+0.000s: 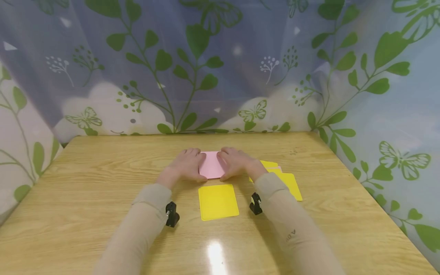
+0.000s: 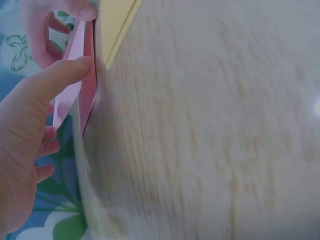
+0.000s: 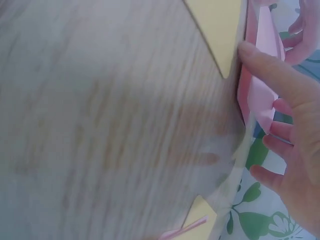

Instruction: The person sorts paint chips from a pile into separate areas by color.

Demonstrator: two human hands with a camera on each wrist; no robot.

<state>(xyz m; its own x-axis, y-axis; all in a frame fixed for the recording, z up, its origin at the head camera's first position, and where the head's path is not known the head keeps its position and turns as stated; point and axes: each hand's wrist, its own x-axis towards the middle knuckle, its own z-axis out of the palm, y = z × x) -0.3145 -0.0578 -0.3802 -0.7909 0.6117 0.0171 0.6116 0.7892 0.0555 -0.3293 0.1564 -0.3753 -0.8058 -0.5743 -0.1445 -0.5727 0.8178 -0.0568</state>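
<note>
A pink square card (image 1: 212,165) is held between both hands near the back of the table. My left hand (image 1: 186,165) grips its left side, the thumb at the near edge and the other fingers toward the far side. My right hand (image 1: 237,162) grips the right side in the same way. In the left wrist view, a lighter pink card (image 2: 70,75) tilts up from a darker pink layer (image 2: 88,95) on the table. Just nearer than the hands lies a small stack of yellow square cards (image 1: 218,202).
Under and beside the right forearm, several yellow cards (image 1: 292,185) lie spread, with a bit of pink among them. The wooden table (image 1: 86,198) meets a leaf-patterned curtain (image 1: 213,76) at the back. Each wrist carries a black mount (image 1: 172,214).
</note>
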